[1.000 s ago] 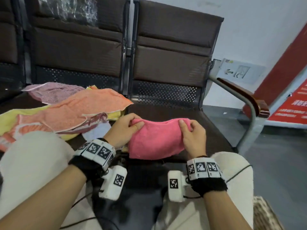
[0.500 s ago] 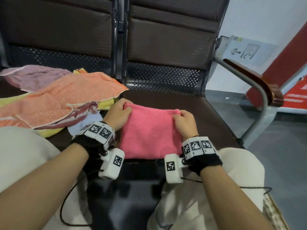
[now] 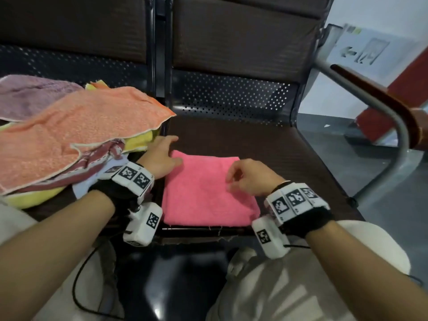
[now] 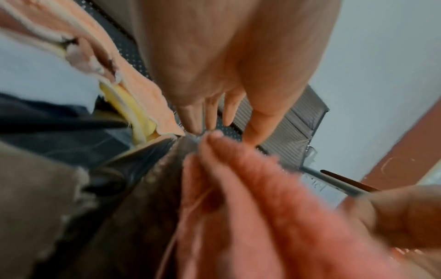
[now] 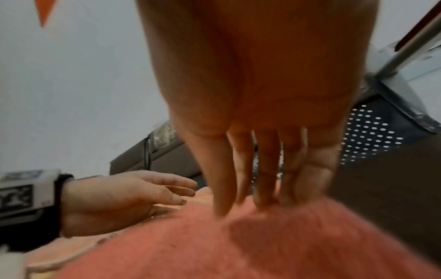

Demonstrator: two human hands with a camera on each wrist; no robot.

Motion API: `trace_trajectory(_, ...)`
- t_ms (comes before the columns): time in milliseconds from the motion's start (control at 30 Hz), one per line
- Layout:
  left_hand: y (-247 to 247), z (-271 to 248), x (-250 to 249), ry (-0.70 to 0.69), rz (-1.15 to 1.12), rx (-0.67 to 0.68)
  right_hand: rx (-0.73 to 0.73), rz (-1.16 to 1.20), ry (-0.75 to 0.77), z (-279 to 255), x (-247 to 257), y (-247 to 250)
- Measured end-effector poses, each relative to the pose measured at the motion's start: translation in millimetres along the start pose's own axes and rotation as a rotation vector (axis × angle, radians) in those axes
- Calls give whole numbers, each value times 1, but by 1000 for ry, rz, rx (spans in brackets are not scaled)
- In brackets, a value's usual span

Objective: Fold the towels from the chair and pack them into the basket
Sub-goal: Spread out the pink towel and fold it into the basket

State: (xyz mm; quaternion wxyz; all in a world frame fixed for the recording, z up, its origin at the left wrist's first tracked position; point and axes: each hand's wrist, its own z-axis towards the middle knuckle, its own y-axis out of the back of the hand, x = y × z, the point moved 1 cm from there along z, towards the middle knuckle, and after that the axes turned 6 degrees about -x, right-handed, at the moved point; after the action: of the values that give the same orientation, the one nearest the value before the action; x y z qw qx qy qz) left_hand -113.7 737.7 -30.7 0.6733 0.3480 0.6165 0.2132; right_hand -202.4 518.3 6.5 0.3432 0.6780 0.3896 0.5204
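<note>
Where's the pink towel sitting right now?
In the head view the pink towel lies folded flat at the front of the right-hand chair seat, between both hands and just right of the orange towel pile.

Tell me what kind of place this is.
Probably a public waiting area or corridor. The linked seats have perforated metal backs and a shared metal armrest, like waiting-room bench seating. A wall sign with an arrow suggests wayfinding, and the floor is plain grey.

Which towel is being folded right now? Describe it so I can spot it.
On the right-hand chair seat, between the two hands, lies the pink towel, flat and folded square. Unlike the loose pile of orange, yellow and purple towels on the seat to its left, it lies alone.
</note>
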Motion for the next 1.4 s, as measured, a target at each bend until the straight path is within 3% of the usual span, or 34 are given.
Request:
trace_trajectory(67,12,-12,-7,-122,41,-64,217,-111,48,-14,3,5)
trace_trajectory(133,17,-30,-18,-206,-39,44,290,-261,133,-26,5,2)
trace_trajectory(233,9,-61,-27,-267,0,353,253,-423,230,-39,7,-13)
trace_trajectory(367,-4,-84,-21,-350,306,475,134,-452,265,-43,10,-19)
trace_trajectory(533,-3,-91,-15,-409,371,364,3,-341,221,-44,9,-5)
trace_trajectory(667,11,-93,-22,-470,365,250,-15,-217,233,-47,2,5)
trace_trajectory(767,20,-85,-26,-402,233,180,34,-230,263,-52,0,4)
trace_trajectory(833,24,-79,-26,-362,153,187,84,-266,266,-51,-3,0)
trace_trajectory(900,28,-73,-23,-328,131,237,42,-254,267,-45,-5,0)
trace_trajectory(1100,38,-46,-20,-253,102,344,-2,27,139,-10,-9,17)
trace_trajectory(1267,33,-21,-8,-222,189,353,-58,164,85,26,-20,12)
trace_trajectory(1400,27,-7,0,-290,355,353,-186,233,88,49,-22,-1)
